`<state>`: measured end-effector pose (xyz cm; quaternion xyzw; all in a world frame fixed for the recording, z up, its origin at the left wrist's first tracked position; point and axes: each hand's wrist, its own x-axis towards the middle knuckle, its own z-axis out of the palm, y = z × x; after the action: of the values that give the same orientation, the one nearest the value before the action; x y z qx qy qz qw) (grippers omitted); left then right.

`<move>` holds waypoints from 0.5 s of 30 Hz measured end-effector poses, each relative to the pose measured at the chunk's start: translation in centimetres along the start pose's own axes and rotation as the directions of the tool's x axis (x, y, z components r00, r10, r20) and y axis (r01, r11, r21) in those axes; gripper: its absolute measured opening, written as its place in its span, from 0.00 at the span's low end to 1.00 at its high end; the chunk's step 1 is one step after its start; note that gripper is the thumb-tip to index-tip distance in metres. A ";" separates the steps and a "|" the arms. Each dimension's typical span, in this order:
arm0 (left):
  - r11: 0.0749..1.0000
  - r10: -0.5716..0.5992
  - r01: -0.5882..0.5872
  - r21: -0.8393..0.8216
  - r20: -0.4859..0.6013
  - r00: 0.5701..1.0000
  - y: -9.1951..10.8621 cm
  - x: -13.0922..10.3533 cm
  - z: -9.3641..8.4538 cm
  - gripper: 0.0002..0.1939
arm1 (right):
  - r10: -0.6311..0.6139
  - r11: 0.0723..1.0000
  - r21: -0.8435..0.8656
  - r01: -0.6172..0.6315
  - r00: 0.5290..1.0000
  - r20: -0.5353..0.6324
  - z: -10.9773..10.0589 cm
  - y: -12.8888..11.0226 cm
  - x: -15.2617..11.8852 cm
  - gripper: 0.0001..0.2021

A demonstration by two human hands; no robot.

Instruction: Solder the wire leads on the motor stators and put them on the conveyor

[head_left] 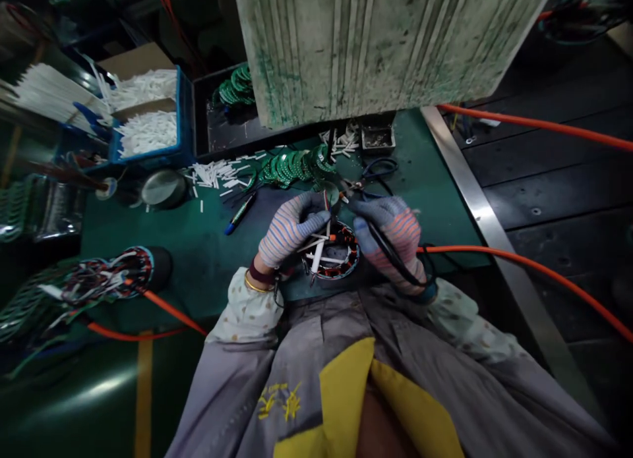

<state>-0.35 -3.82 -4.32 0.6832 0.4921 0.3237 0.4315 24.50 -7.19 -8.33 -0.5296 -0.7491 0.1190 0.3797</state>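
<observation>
A round stator-like part (pixel 355 257) with a dark core, orange bits and white sleeves sits at the bench's near edge, between my hands. My left hand (pixel 295 229), in a striped knit glove, is closed over its left side, pinching a thin wire (pixel 326 201) that rises from it. My right hand (pixel 393 237), gloved too, is closed at the right side around a tool whose handle is mostly hidden. A thick black cord (pixel 395 257) runs along that palm to the wrist. Just beyond the fingertips lie pliers (pixel 352 184) and dark-handled scissors (pixel 380 168).
Green circuit boards (pixel 291 168) and loose white sleeves (pixel 217 174) lie behind my hands, near a blue marker (pixel 240 214) and round tin (pixel 164 189). Blue bin (pixel 185 115) holds white sleeves. Another wired stator (pixel 161 267) stands left. Orange hose (pixel 494 250) crosses right; a pale panel (pixel 386 49) overhangs.
</observation>
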 end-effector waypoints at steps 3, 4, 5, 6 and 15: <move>1.000 -0.015 0.015 0.004 -0.069 0.998 0.1 -0.2 0.7 0.12 | -0.064 0.997 -0.035 0.065 0.998 0.026 1.1 -0.4 -0.9 0.21; 1.000 -0.019 0.020 0.006 -0.084 0.996 0.1 -0.3 0.9 0.12 | -0.062 0.997 -0.041 0.063 0.998 0.030 1.3 -0.3 -0.8 0.21; 1.000 -0.021 0.021 0.002 -0.093 0.995 0.1 -0.4 1.1 0.12 | -0.057 0.997 -0.050 0.059 0.998 0.032 1.5 -0.3 -0.5 0.22; 1.000 -0.021 0.020 -0.007 -0.097 0.995 0.0 -0.4 1.3 0.12 | -0.048 0.997 -0.060 0.050 0.998 0.032 1.6 -0.2 -0.2 0.23; 0.945 0.076 -0.011 0.326 -0.186 0.980 -0.2 -0.8 1.1 0.10 | 0.019 0.996 -0.088 -0.015 0.999 0.045 1.4 -0.2 0.7 0.22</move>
<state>0.31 -4.87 -5.02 0.7202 0.5633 0.3139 0.2558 23.29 -6.39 -8.85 -0.5494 -0.7576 0.1013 0.3377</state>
